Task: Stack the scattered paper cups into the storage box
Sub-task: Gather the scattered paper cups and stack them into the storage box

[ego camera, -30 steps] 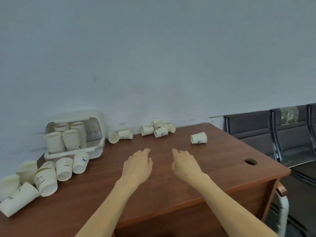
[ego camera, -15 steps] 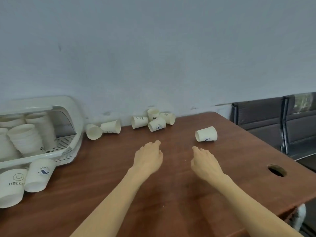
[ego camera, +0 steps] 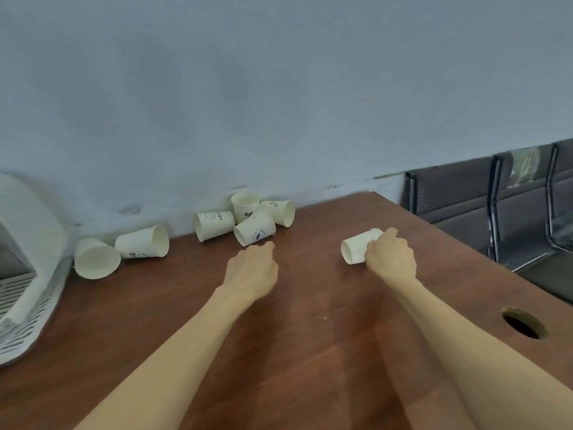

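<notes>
My right hand (ego camera: 391,259) curls over a lone white paper cup (ego camera: 355,249) lying on its side on the brown table (ego camera: 186,321), mouth to the left. My left hand (ego camera: 252,271) hovers relaxed just in front of a cluster of cups by the wall: one lying sideways (ego camera: 214,225), one upright (ego camera: 245,206), one tipped toward me (ego camera: 255,232), one behind it (ego camera: 280,211). Two more cups (ego camera: 96,262) (ego camera: 143,242) lie further left. The white storage box (ego camera: 28,274) shows only its right edge at the far left.
A grey wall runs along the table's far edge. A round cable hole (ego camera: 522,322) sits near the table's right edge. Dark waiting chairs (ego camera: 465,209) stand beyond the table on the right.
My right hand has reached forward and closed over the lone cup. My left hand has moved nearer the cup cluster. The view has shifted right, so most of the storage box left the frame.
</notes>
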Demonstrator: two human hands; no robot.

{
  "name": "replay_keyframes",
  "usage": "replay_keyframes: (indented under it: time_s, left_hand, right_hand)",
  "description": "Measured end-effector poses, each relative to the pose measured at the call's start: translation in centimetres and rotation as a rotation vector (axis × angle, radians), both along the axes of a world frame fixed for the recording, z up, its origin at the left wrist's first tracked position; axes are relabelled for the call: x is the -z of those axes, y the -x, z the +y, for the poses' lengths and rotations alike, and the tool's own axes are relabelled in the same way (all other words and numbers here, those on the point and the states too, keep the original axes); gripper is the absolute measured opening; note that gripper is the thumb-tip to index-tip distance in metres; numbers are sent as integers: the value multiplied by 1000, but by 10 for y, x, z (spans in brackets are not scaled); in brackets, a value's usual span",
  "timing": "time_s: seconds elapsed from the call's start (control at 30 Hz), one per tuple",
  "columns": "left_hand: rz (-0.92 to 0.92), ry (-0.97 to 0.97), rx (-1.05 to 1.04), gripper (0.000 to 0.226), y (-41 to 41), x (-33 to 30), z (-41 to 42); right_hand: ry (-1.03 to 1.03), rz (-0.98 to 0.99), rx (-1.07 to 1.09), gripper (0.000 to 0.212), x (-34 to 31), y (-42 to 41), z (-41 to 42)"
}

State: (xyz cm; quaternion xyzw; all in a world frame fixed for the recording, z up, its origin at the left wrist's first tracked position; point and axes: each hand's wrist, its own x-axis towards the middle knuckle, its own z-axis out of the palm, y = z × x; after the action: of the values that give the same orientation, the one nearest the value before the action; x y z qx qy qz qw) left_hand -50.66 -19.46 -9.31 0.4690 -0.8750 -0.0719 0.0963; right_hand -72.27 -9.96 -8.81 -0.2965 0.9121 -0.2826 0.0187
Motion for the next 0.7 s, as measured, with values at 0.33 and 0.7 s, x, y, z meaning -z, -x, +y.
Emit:
replay_keyframes:
  time_s: [0.33,0.7]
  left_hand:
    - [-26,98,30,26,33,9,-72]
    - [-223,167,75,57,69,6,-117]
  right_hand:
    - [50,-156,53,44,12,8,-43]
    - [-33,190,-329,19,15,-31,-48]
